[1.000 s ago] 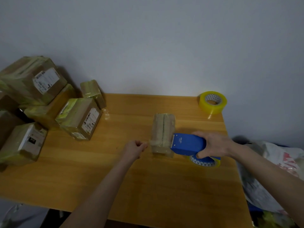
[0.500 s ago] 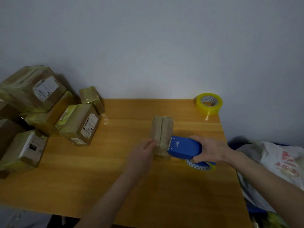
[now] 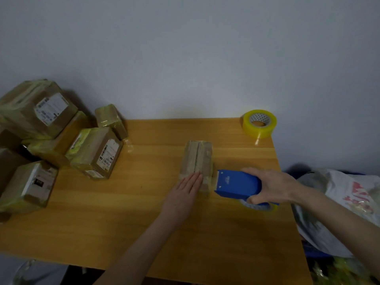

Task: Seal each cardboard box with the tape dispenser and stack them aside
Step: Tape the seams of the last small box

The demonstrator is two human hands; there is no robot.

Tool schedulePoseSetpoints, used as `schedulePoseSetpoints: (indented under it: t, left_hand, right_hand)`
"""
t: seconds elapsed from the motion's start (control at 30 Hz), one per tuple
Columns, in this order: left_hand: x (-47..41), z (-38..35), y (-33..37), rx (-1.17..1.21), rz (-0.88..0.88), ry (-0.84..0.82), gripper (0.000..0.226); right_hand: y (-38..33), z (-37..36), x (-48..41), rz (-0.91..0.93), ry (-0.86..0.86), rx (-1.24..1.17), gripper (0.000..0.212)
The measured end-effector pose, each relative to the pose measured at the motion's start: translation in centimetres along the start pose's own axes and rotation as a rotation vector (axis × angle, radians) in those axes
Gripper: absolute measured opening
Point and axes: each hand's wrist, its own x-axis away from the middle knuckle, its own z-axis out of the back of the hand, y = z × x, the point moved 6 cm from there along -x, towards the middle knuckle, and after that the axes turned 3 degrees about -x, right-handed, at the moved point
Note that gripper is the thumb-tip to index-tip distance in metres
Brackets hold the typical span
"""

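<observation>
A small cardboard box [image 3: 197, 157] wrapped in clear tape lies in the middle of the wooden table [image 3: 144, 212], its centre seam running away from me. My left hand [image 3: 186, 192] lies flat with straight fingers on the box's near left end. My right hand [image 3: 271, 185] grips the blue tape dispenser [image 3: 236, 183], whose front edge touches the box's near right side. A roll of tape shows under the dispenser.
A pile of several taped boxes [image 3: 94, 152] with shipping labels fills the table's left end. A spare yellow tape roll [image 3: 259, 123] stands at the far right corner. A white plastic bag [image 3: 349, 202] lies off the table's right edge. A wall stands behind.
My left hand went from a loose fist beside the box to lying flat on the box's near end. The dispenser stayed against the box's right side.
</observation>
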Motion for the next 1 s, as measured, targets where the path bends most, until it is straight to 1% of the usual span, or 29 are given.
schedulePoseSetpoints:
  t: [0.13, 0.2, 0.37, 0.5, 0.6, 0.67, 0.77, 0.83, 0.9, 0.97, 1.0]
  left_hand:
    - [-0.1, 0.7, 0.2, 0.053, 0.001, 0.012, 0.087]
    - [0.0, 0.9, 0.3, 0.085, 0.001, 0.02, 0.083]
    - [0.3, 1.3, 0.2, 0.105, -0.02, 0.035, 0.083]
    - [0.4, 1.3, 0.1, 0.144, -0.021, 0.042, 0.082]
    - [0.3, 1.2, 0.1, 0.108, -0.029, 0.05, 0.082]
    - [0.1, 1.2, 0.0, 0.105, -0.031, 0.057, 0.082]
    - [0.3, 0.7, -0.1, 0.113, -0.046, 0.055, 0.081]
    - [0.3, 0.6, -0.3, 0.115, -0.041, 0.08, 0.081]
    - [0.2, 0.7, -0.3, 0.117, -0.047, 0.09, 0.082]
    - [0.2, 0.7, -0.2, 0.121, -0.052, 0.082, 0.082]
    - [0.1, 0.7, -0.3, 0.121, -0.045, 0.095, 0.082]
  right_hand:
    - [1.7, 0.6, 1.0, -0.064, 0.012, 0.073, 0.077]
    - [1.0, 0.1, 0.4, -0.067, -0.015, 0.134, 0.074]
    - [-0.4, -1.2, -1.7, -0.111, -0.083, 0.187, 0.062]
    - [-2.1, -1.6, -3.4, -0.125, -0.142, 0.184, 0.067]
    - [-3.2, -0.7, -4.1, -0.149, -0.197, 0.189, 0.068]
    - [-4.0, 0.0, -4.6, -0.184, -0.215, 0.235, 0.063]
    - [-5.1, -1.2, -5.2, -0.235, -0.255, 0.377, 0.046]
    - [-5.0, -1.8, -5.4, -0.252, -0.252, 0.323, 0.048]
    - [-3.9, -0.2, -5.2, -0.26, -0.198, 0.233, 0.058]
    - [-2.1, 2.4, -4.7, -0.29, -0.096, 0.11, 0.068]
    - [-1.2, 3.5, -4.6, -0.305, -0.012, 0.004, 0.066]
